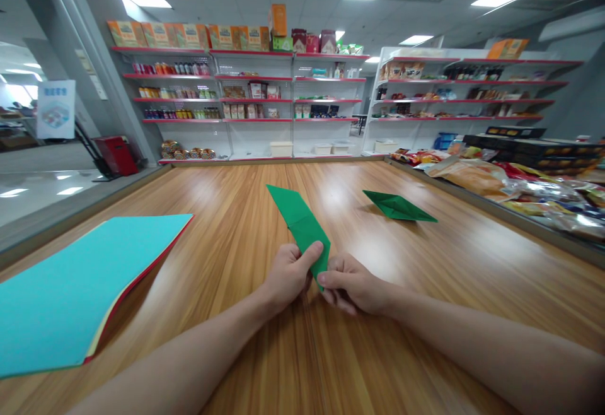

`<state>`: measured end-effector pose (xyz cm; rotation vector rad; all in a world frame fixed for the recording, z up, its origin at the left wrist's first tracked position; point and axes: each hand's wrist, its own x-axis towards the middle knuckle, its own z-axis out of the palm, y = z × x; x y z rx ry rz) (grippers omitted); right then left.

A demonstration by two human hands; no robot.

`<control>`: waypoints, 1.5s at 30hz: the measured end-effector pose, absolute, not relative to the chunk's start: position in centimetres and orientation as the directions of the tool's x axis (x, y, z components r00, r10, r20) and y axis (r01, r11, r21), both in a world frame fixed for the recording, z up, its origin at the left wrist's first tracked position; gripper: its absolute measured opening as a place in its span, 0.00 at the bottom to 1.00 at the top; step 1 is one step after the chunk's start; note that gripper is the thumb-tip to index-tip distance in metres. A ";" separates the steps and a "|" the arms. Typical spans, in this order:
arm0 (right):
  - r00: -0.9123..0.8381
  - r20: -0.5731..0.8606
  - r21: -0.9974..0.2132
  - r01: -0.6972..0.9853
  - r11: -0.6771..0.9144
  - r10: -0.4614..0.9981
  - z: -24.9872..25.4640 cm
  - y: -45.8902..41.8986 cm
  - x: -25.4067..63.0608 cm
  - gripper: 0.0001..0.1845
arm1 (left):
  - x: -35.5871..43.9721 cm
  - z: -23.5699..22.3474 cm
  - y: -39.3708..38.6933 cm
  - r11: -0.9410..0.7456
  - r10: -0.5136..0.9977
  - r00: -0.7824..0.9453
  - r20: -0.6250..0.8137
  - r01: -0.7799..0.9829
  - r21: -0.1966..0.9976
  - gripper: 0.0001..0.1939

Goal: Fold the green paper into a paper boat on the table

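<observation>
A green folded paper strip (297,215) with slanted ends is held up over the middle of the wooden table (227,213). My left hand (292,273) grips its lower part, the thumb pressed flat on its face. At the strip's bottom right corner, my right hand (352,284) pinches the edge between thumb and curled fingers. Creases cross the paper near its middle. Farther back to the right lies a darker green folded paper piece (399,205), pointed at both ends and apart from both hands.
To the left rests a stack of coloured paper sheets (99,276), turquoise on top with red and yellow edges below. Packaged snacks (515,188) are piled beyond the table's right rim. Shelves of goods (255,77) stand behind the far edge.
</observation>
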<state>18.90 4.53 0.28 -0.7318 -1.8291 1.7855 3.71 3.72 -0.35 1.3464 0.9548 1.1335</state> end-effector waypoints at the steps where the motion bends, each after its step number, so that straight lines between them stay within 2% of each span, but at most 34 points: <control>1: -0.739 -0.030 -0.999 0.036 -0.005 0.673 0.3 4.5 18.9 0.21 | 3.6 -0.4 3.7 -0.074 0.952 0.292 0.089 -0.059 0.995 0.30; 3: -0.727 -0.026 -1.000 0.015 -0.022 0.686 0.3 4.6 19.0 0.21 | 3.5 -0.4 3.7 -0.085 0.944 0.317 0.089 -0.028 0.996 0.30; 5: -0.700 0.004 -1.000 0.006 0.012 0.714 0.0 4.8 18.9 0.21 | 3.5 -0.5 3.8 -0.179 0.968 0.185 0.168 0.047 0.983 0.30; 8: -0.653 0.083 -0.988 0.043 0.146 0.753 -0.6 5.2 18.8 0.20 | 3.6 -0.7 4.0 -0.288 0.957 0.002 0.292 0.163 0.944 0.29; 16: -0.647 0.217 -0.875 0.203 0.439 0.731 0.1 4.8 19.1 0.21 | 4.0 -1.0 4.4 -0.074 0.997 0.011 0.074 0.031 0.997 0.28; 18: -0.658 0.177 -0.900 0.192 0.391 0.732 0.1 4.8 19.2 0.21 | 4.0 -0.8 4.2 -0.061 0.998 0.034 0.062 -0.024 0.998 0.28; 21: -0.670 0.104 -0.972 0.088 0.217 0.735 -0.5 5.5 19.3 0.24 | 3.6 -0.4 3.9 -0.063 0.989 0.126 0.080 -0.133 0.989 0.26; 24: -0.548 0.133 -0.991 -0.055 0.123 0.826 -1.2 6.6 19.3 0.28 | 3.1 0.0 3.5 -0.014 0.922 0.379 0.076 -0.163 0.986 0.23; 26: -0.469 0.115 -0.992 -0.094 0.080 0.875 -1.4 7.0 19.2 0.27 | 2.9 0.1 3.5 0.008 0.848 0.527 0.057 -0.121 0.993 0.21; 27: -0.455 0.103 -0.993 -0.097 0.065 0.885 -1.4 7.1 19.2 0.25 | 2.9 0.1 3.5 0.008 0.834 0.549 0.052 -0.107 0.994 0.21; 29: -0.481 0.103 -0.994 -0.086 0.071 0.871 -1.2 7.0 19.2 0.24 | 2.9 -0.1 3.8 0.020 0.883 0.467 0.040 -0.123 0.992 0.23; 32: -0.566 0.120 -0.989 0.004 0.149 0.815 -0.9 6.6 19.4 0.25 | 3.2 -0.5 4.4 0.051 0.976 0.218 0.000 -0.231 0.972 0.26; 34: -0.602 0.117 -0.980 0.060 0.191 0.790 -0.8 6.4 19.4 0.26 | 3.2 -0.7 4.6 0.060 0.985 0.171 -0.017 -0.250 0.966 0.27; 38: -0.645 0.088 -0.982 0.070 0.173 0.759 -1.0 6.5 19.5 0.28 | 3.0 -0.8 4.6 0.056 0.965 0.262 -0.005 -0.189 0.980 0.28; 42: -0.615 0.106 -0.988 0.024 0.153 0.782 -1.3 6.9 19.5 0.28 | 2.8 -0.6 4.3 0.030 0.904 0.424 0.048 -0.176 0.984 0.28; 45: -0.629 0.139 -0.959 0.108 0.263 0.765 -1.4 6.8 19.7 0.30 | 2.5 -0.5 4.4 -0.028 0.900 0.432 0.060 -0.081 0.996 0.29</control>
